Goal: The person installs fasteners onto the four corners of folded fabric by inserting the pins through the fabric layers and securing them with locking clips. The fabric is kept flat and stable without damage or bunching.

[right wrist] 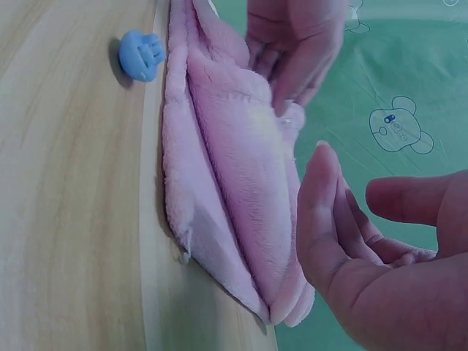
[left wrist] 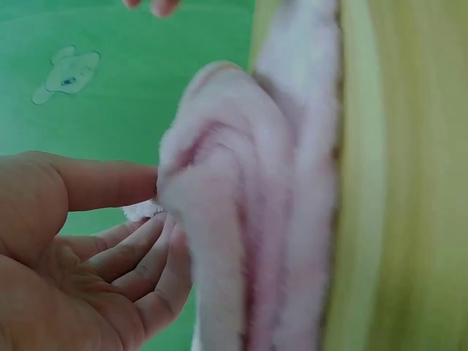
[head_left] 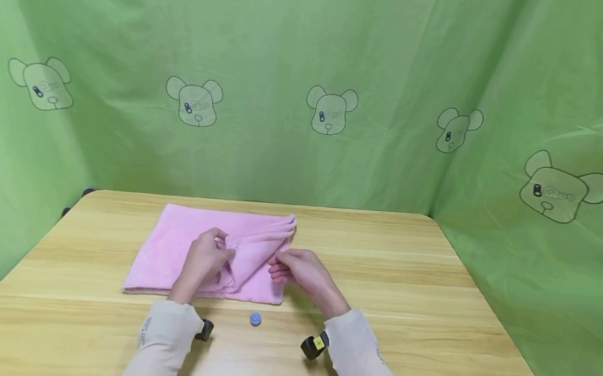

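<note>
A pink plush towel (head_left: 170, 248) lies on the table with its right part folded over in loose, slanting layers. My left hand (head_left: 206, 259) pinches a raised fold of it between thumb and fingers; in the left wrist view that fold of towel (left wrist: 227, 139) stands up in front of the fingertips. Beside the towel's right edge is my right hand (head_left: 301, 270), its fingers loosely bent. The right wrist view shows this right hand (right wrist: 380, 256) with a gap between thumb and fingers and nothing in it.
A small round blue piece with slots on top (right wrist: 141, 55) lies on the wooden table (head_left: 401, 343), just in front of the towel. Green curtains (head_left: 273, 34) with bear-head outlines stand behind the table and along both sides.
</note>
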`<state>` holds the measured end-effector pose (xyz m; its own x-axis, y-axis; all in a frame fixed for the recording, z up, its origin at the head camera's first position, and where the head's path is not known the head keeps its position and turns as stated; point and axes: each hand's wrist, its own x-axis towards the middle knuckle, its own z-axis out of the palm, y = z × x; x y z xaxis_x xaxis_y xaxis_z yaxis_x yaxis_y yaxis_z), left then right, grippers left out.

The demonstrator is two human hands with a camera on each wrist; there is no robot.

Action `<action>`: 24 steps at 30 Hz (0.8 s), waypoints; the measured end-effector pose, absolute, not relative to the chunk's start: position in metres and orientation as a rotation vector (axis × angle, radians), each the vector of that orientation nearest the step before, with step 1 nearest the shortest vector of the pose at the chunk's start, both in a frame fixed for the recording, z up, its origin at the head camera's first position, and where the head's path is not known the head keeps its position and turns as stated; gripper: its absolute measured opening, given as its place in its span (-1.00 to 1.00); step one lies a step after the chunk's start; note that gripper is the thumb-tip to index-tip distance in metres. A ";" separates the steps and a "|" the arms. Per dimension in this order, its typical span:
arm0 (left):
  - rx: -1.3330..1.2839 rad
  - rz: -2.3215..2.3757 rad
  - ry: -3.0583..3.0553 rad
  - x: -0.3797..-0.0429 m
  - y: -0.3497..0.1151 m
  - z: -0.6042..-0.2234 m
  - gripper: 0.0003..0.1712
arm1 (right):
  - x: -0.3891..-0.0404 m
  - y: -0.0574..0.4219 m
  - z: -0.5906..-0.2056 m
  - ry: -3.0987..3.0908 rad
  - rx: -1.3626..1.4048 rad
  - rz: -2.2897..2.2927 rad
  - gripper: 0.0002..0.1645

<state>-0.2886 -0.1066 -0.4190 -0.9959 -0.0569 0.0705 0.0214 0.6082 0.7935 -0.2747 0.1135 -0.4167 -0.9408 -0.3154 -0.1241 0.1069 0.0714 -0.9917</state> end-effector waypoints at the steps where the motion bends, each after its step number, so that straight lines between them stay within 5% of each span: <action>1: 0.036 -1.349 -2.741 -0.289 -0.107 -0.421 -0.57 | -0.275 0.114 -0.417 2.054 -0.212 -1.936 -0.66; 14: 0.072 -1.309 -2.709 -0.278 -0.096 -0.405 -0.46 | -0.272 0.115 -0.412 2.048 -0.200 -1.970 -0.67; 24: -0.432 -1.186 -2.945 -0.261 -0.060 -0.394 -0.75 | -0.273 0.118 -0.411 2.041 -0.211 -1.987 -0.65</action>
<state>-0.2608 -0.0597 -0.3938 -0.9617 0.2709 0.0421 0.2245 0.6899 0.6882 -0.2734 0.1177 -0.4111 -0.9488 -0.2994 -0.1010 0.0930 0.0411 -0.9948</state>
